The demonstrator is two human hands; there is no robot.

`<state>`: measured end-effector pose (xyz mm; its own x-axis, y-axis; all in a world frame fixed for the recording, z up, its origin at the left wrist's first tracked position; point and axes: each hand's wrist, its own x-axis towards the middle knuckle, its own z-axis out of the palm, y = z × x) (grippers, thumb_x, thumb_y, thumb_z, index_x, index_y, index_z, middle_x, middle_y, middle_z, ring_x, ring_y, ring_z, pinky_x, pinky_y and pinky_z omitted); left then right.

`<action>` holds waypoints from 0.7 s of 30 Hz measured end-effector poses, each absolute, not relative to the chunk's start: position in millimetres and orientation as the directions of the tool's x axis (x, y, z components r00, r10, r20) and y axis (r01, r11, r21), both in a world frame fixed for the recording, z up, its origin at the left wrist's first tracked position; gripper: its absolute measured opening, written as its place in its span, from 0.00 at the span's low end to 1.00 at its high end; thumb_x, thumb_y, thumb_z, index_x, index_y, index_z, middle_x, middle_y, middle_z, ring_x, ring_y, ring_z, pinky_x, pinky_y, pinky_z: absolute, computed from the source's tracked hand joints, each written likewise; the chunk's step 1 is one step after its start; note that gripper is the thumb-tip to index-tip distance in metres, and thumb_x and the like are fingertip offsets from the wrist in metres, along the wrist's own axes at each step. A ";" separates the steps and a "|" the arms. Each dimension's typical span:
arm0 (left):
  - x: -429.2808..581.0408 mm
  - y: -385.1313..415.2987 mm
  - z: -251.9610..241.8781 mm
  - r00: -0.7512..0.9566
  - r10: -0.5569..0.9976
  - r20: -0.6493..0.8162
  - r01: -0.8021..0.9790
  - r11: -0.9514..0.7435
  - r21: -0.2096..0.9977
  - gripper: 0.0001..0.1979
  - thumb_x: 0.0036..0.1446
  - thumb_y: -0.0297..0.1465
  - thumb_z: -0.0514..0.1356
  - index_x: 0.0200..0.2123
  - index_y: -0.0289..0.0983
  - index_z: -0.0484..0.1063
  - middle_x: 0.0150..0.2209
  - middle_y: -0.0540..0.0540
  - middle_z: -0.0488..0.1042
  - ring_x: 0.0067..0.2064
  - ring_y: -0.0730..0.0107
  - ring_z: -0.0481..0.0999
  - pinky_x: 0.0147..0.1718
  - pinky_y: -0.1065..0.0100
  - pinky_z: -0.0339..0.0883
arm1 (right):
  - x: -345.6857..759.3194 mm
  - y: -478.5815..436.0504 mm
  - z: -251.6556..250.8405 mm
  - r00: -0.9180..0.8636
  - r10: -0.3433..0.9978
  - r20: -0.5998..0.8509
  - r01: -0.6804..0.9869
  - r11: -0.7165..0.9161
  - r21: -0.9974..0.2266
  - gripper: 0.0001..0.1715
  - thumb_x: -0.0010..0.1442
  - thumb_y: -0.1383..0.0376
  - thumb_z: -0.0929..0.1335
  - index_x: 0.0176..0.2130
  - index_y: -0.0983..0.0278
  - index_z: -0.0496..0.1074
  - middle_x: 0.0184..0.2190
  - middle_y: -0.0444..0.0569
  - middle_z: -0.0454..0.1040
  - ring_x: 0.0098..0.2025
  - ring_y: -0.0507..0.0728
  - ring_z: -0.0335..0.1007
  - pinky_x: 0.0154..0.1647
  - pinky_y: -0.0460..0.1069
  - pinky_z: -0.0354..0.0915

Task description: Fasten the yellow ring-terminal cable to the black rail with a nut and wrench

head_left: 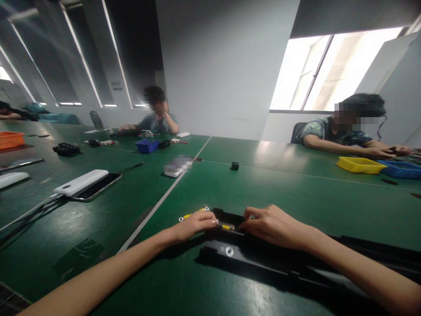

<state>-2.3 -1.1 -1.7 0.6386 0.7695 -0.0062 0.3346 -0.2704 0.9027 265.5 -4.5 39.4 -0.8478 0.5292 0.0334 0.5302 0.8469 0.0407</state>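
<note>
On the green table (256,193), a black channel-shaped housing (230,216) was positioned well short of the far edge, and both hands were held at it. The left hand (197,223) was laid at its left end, fingers nearly straight and close together; just beside their tips a yellow ring terminal (226,227) was seen in the channel, but whether it was gripped could not be told. The right hand (271,224) was held narrow, thumb and fingertips bent down into the channel; anything pinched there was hidden. Just beyond the left hand, more yellow terminals (187,216) were seen on the table. Toward the near edge, a second black part (259,260) was placed alongside, marked by a white round spot (229,251). A small black cube (234,166) was set nearer the far edge, and at right a yellow bin (360,165) was placed beside a blue bin (401,170).
</note>
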 end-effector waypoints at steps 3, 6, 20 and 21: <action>-3.3 -0.1 -2.0 0.643 0.766 -0.011 0.327 -0.261 0.908 0.14 0.58 0.38 0.52 0.31 0.34 0.68 0.31 0.49 0.64 0.36 0.67 0.62 0.36 0.69 0.54 | 264.9 -4.9 39.2 -0.849 0.528 0.034 0.529 0.847 0.047 0.15 0.66 0.65 0.60 0.48 0.57 0.72 0.40 0.47 0.72 0.26 0.50 0.68 0.27 0.46 0.58; -3.7 1.2 -1.7 0.648 0.761 -0.016 0.312 -0.246 0.918 0.13 0.57 0.38 0.52 0.30 0.34 0.68 0.32 0.49 0.65 0.36 0.67 0.62 0.36 0.69 0.54 | 264.8 -5.3 39.0 -0.849 0.526 0.043 0.528 0.848 0.047 0.15 0.66 0.65 0.61 0.48 0.57 0.72 0.39 0.46 0.72 0.26 0.50 0.68 0.26 0.45 0.57; -0.2 1.2 -2.6 0.620 0.784 -0.021 0.289 -0.203 0.936 0.14 0.53 0.40 0.54 0.27 0.35 0.66 0.29 0.49 0.64 0.34 0.67 0.63 0.34 0.69 0.54 | 265.1 -4.3 37.6 -0.857 0.510 0.075 0.514 0.856 0.056 0.15 0.66 0.65 0.61 0.48 0.57 0.73 0.38 0.47 0.72 0.24 0.48 0.66 0.25 0.45 0.56; -0.3 1.5 -3.1 0.619 0.785 -0.020 0.288 -0.204 0.936 0.14 0.53 0.40 0.54 0.27 0.35 0.66 0.29 0.49 0.64 0.34 0.67 0.63 0.34 0.69 0.54 | 264.9 -4.1 37.3 -0.857 0.509 0.075 0.514 0.856 0.058 0.15 0.66 0.65 0.61 0.48 0.57 0.73 0.38 0.47 0.72 0.24 0.48 0.66 0.25 0.45 0.56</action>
